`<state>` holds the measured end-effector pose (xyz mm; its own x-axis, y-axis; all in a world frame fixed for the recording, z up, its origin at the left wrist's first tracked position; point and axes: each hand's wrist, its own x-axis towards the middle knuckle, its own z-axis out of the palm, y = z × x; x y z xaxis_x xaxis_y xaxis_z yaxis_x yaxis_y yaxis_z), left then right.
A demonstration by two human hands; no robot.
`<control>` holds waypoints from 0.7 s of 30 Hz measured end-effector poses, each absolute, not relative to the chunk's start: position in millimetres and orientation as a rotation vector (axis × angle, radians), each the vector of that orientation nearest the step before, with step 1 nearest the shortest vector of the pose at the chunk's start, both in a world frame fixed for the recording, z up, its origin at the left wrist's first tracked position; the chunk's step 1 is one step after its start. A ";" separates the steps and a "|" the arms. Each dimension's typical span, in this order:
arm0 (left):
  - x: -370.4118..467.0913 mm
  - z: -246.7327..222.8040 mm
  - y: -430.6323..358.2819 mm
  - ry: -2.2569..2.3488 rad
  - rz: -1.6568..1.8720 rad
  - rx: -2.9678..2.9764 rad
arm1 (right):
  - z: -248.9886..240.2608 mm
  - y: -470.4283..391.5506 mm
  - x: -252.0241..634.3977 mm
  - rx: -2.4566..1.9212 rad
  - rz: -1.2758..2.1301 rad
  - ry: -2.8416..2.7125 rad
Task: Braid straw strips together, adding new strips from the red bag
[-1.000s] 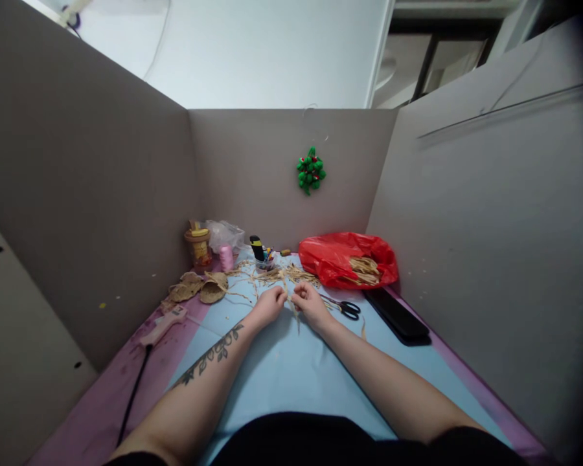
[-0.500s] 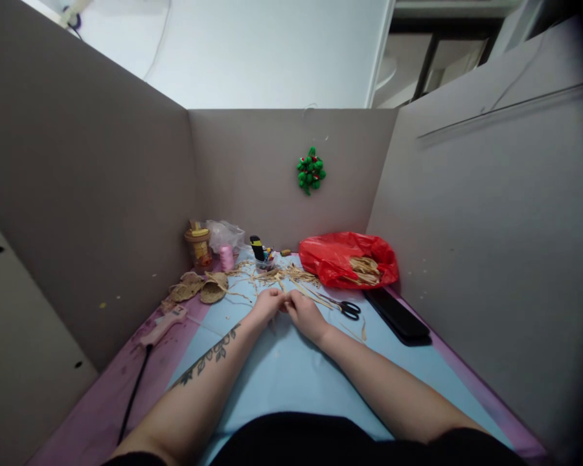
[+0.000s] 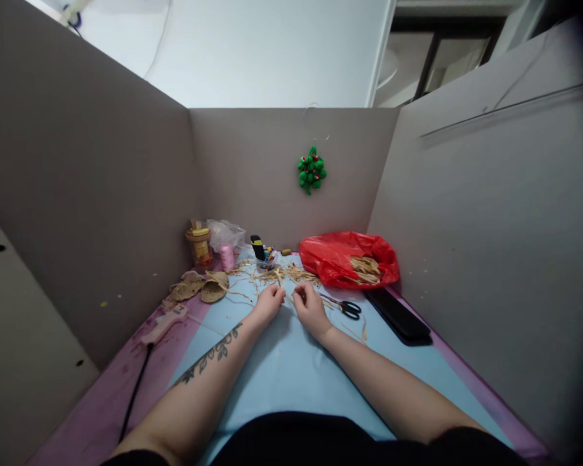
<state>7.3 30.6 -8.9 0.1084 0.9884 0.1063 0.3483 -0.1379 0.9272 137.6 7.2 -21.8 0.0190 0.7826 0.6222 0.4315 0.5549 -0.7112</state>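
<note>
My left hand [image 3: 270, 303] is closed in a pinch over the blue cloth. A pale straw strip [image 3: 280, 279] sticks up from its fingertips. Just to the right, my right hand [image 3: 311, 312] is curled with thumb and fingertips together; whatever lies between them is too small to make out. A small gap separates the two hands. Beyond them lies a loose heap of straw pieces [image 3: 303, 276]. Black-handled scissors [image 3: 350, 309] rest to the right of my right hand, blades pointing toward the heap.
A red plastic bag [image 3: 320, 255] of straw stands back right, near a black flat case [image 3: 398, 317]. On the left are woven brown pieces [image 3: 214, 287], a glue gun [image 3: 162, 325], pink thread [image 3: 227, 257] and a lidded cup [image 3: 200, 247]. Grey panels [image 3: 252, 175] enclose the table.
My hands were together at the fingertips and have moved apart, the right one shifting slightly right. The straw strip now shows above my left fingers.
</note>
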 end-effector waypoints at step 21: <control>4.3 -18.0 35.6 1.364 0.998 1.897 | -34.2 28.9 139.8 -1.025 0.993 -1.337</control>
<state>4.3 35.6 -18.0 0.1928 0.9536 0.2312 0.5090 -0.2986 0.8073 139.8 28.9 -34.2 0.0024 0.9635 0.2676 0.0215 0.2675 -0.9633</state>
